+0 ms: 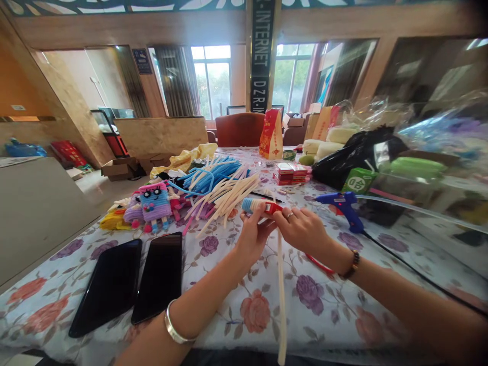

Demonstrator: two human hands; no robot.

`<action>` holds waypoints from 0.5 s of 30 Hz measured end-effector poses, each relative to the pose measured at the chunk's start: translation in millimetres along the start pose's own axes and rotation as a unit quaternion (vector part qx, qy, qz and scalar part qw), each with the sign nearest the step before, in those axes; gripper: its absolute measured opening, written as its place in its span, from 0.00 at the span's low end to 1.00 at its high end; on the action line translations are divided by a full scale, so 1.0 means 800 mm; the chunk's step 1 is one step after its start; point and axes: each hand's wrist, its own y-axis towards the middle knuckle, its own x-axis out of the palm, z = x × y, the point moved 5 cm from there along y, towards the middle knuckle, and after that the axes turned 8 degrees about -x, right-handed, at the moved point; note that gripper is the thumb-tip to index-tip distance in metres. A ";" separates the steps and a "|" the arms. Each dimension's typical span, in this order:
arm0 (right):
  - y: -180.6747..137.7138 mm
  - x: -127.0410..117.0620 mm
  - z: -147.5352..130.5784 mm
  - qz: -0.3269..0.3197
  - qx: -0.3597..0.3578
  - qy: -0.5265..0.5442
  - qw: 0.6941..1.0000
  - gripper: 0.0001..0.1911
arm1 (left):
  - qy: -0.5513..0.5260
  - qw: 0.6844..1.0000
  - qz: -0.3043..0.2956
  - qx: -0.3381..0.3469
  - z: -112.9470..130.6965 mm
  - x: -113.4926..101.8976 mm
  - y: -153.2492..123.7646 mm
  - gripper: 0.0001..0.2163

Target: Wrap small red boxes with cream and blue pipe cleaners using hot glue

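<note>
My left hand [253,231] is closed around a small blue-and-cream striped piece [249,205], made of what look like fuzzy craft stems wound in rows. Close beside it, my right hand [299,223] is closed, its fingers at a red piece with a white mark [272,207] that meets the striped piece. What exactly the right fingers pinch is partly hidden. A long cream fuzzy stem [281,300] hangs from between both hands toward the table's near edge. Below the right wrist, a red curved thing [320,264] shows in part.
Blue stems [213,175] and cream stems [234,195] lie heaped beyond my hands. Left are a fuzzy doll [153,201] and two black phones [110,284], [160,274]. A blue glue gun [345,206] with a cable stands right, near a black bag [354,152] and red boxes [292,173].
</note>
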 end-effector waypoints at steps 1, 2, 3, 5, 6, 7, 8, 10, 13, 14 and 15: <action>0.000 0.001 0.000 -0.001 -0.004 0.007 1.000 0.12 | 0.003 1.000 0.006 0.006 0.001 -0.001 0.000 0.06; 0.000 0.003 0.000 -0.002 -0.005 0.015 1.000 0.12 | 0.007 1.000 0.014 0.012 0.002 -0.002 0.001 0.06; -0.001 0.004 0.002 -0.003 -0.003 0.023 1.000 0.12 | 0.010 0.999 0.022 0.021 0.004 -0.003 0.002 0.06; -0.004 0.008 0.010 -0.003 0.016 0.040 0.999 0.12 | 0.015 0.998 0.038 0.037 0.009 -0.005 0.004 0.08; -0.006 0.010 0.017 0.000 0.036 0.047 0.998 0.12 | 0.017 0.998 0.046 0.045 0.011 -0.006 0.005 0.09; -0.009 0.013 0.026 0.005 0.060 0.054 0.997 0.12 | 0.020 0.997 0.054 0.052 0.014 -0.008 0.007 0.10; -0.012 0.016 0.035 0.010 0.087 0.059 0.994 0.12 | 0.024 0.996 0.063 0.059 0.017 -0.009 0.008 0.12; -0.019 0.022 0.055 0.024 0.144 0.069 0.987 0.14 | 0.035 0.993 0.080 0.077 0.024 -0.013 0.009 0.16; -0.030 0.032 0.081 0.034 0.221 0.088 0.971 0.14 | 0.058 0.987 0.097 0.112 0.036 -0.016 0.008 0.21; -0.033 0.035 0.087 0.033 0.242 0.096 0.965 0.14 | 0.066 0.985 0.100 0.125 0.040 -0.017 0.008 0.22; -0.035 0.037 0.092 0.029 0.261 0.104 0.959 0.13 | 0.072 0.983 0.102 0.136 0.043 -0.018 0.008 0.23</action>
